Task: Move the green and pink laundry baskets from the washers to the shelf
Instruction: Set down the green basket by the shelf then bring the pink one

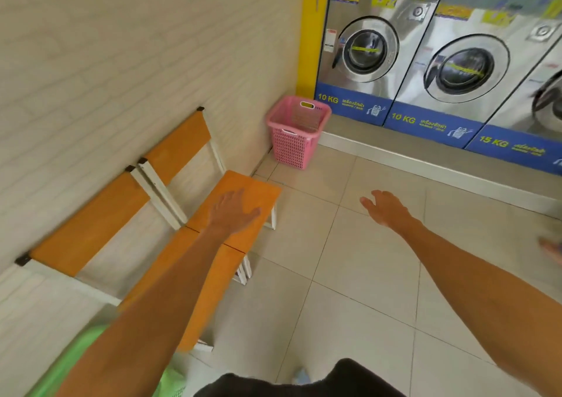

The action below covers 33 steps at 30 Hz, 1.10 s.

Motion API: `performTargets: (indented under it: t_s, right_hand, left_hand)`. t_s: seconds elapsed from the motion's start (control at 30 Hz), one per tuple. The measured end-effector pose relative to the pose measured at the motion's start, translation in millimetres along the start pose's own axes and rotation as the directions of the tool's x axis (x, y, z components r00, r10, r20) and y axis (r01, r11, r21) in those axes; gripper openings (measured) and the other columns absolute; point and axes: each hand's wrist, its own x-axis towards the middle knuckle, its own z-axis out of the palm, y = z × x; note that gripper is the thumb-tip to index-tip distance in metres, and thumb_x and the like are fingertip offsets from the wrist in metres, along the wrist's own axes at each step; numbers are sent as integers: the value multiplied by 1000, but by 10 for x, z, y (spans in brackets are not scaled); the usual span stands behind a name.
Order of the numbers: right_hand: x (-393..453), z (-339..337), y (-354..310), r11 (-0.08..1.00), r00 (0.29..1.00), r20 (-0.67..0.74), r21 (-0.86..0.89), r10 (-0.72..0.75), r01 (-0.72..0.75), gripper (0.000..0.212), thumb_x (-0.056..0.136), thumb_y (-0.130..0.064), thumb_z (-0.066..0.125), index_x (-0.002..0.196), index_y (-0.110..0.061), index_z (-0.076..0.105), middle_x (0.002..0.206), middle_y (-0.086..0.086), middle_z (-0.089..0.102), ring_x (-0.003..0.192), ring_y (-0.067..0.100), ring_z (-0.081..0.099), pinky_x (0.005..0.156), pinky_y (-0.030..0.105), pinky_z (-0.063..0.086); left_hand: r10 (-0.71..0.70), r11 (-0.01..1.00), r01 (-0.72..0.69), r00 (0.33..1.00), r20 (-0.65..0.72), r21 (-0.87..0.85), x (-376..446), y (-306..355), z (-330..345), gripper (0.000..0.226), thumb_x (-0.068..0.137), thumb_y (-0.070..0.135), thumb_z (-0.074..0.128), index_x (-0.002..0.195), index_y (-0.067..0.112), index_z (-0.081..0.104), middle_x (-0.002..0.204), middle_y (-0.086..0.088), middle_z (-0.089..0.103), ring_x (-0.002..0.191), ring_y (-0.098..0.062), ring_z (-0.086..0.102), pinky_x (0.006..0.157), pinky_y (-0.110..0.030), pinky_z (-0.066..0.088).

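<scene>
A pink laundry basket (296,132) stands upright on the floor in the corner, between the wall and the leftmost washer (365,50). It looks empty. A green basket (76,363) shows partly at the bottom left, mostly hidden behind my left forearm. My left hand (232,211) is stretched forward over the orange chair seat, fingers straight, holding nothing. My right hand (384,206) reaches forward above the floor tiles, fingers relaxed and spread, also holding nothing. Both hands are well short of the pink basket.
Two orange chairs (243,196) with white frames stand against the left wall. A row of steel washers (465,71) on a raised plinth (425,159) lines the back right. Tiled floor (349,275) lies between. A blurred object (552,247) shows at the right edge.
</scene>
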Motion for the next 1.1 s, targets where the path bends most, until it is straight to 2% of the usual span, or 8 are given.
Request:
performTargets:
  t_s: [0.17,0.37,0.57,0.7,0.93,1.1]
  right_hand:
    - [474,-254,586,998,998,-5,6,70,-70,69,102,-56,31,156,-13,30,161,15,29,147,36,31,117,57,27]
    - [1204,-411,789,996,995,25,14,93,-93,67,103,-54,33,154,-11,33,159,16,33,145,37,34,117,56,29]
    - [2222,-752,734,993,993,39,41,107,-109,67,103,-54,33,154,-11,33,158,16,34,145,37,34,117,56,30]
    - [2986,-1087,615,990,992,29,71,121,-123,67,103,-53,34,155,-10,32,158,17,33,145,37,34,117,55,29]
    - [4102,-1424,316,984,993,39,139,109,-113,66,103,-51,37,154,-9,33,158,16,35,145,35,35,118,53,29]
    - [4908,-1664,317,986,993,53,127,107,-113,66,103,-51,38,154,-9,33,156,17,37,144,35,36,117,52,30]
  left_hand:
    - [66,997,-68,997,38,41,661,560,57,88,92,67,48,159,18,19,165,-12,21,152,-35,18,119,-56,25]
    - [82,994,-85,996,47,71,1571,982,41,85,90,66,50,156,18,26,159,-14,32,146,-35,30,115,-53,33]
    - [81,987,-93,992,99,129,2650,1326,-58,84,91,66,48,157,19,25,160,-12,29,146,-35,30,115,-54,31]
    - [79,985,-92,993,92,145,3467,1547,-297,83,90,65,49,155,18,27,158,-13,33,141,-35,35,110,-52,35]
    - [91,987,-104,990,109,126,4562,1918,-575,78,90,59,53,152,18,31,157,-11,35,139,-35,37,108,-51,34]
    - [81,989,-95,989,125,112,5282,2185,-616,76,90,59,54,150,16,35,155,-13,37,137,-36,40,109,-52,37]
